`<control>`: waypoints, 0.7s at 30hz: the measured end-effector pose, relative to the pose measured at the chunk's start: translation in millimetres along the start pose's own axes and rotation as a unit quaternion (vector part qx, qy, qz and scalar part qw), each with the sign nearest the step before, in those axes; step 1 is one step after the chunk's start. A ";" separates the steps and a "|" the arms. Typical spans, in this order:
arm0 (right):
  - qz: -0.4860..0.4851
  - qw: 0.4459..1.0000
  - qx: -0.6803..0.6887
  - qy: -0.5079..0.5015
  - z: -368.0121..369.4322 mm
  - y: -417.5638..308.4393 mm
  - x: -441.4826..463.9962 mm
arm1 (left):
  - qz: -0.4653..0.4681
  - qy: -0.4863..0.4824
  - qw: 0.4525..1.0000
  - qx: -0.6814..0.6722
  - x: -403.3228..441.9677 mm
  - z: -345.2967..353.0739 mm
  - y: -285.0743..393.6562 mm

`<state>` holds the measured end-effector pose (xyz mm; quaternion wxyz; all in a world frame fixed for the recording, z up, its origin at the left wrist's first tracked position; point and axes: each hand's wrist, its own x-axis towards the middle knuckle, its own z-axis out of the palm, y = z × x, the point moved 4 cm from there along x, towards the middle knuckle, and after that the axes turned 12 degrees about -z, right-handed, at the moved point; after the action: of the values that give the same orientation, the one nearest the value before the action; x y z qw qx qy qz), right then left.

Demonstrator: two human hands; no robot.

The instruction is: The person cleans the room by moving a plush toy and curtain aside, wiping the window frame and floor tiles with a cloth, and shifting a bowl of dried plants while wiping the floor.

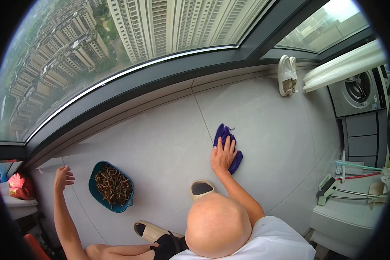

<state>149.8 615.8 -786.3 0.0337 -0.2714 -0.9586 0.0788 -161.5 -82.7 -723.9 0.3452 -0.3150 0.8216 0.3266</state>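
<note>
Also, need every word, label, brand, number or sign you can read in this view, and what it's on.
No text is readable.
Small label on the washing machine: too small to read.
Red bag at the left edge: marks too blurred to tell whether they are lettering.
Purple cloth and blue tub: no lettering shows.

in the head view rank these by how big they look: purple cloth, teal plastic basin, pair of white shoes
1. Teal plastic basin
2. Purple cloth and white shoes: too close to rank, as the right hand hides some cloth
</note>
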 end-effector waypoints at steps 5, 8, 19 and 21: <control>-0.285 0.952 0.110 0.013 14.9 -140.8 98.1 | 0.036 -0.004 0.999 -0.017 -32.4 10.1 34.0; -0.421 0.892 0.164 -0.003 26.9 -210.5 102.7 | 0.048 0.007 0.999 -0.007 -45.2 8.0 34.2; -0.454 0.882 0.088 -0.088 -7.1 -88.5 7.3 | -0.033 0.024 0.999 0.024 3.8 -31.3 -58.8; -0.324 0.943 0.035 -0.063 -17.9 -33.8 13.1 | -0.045 0.021 0.998 0.027 17.5 -34.8 -73.9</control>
<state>123.2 596.6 -762.7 0.0066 0.0612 -0.9916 0.1137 -129.0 -157.5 -742.0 0.3505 -0.3493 0.8223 0.2811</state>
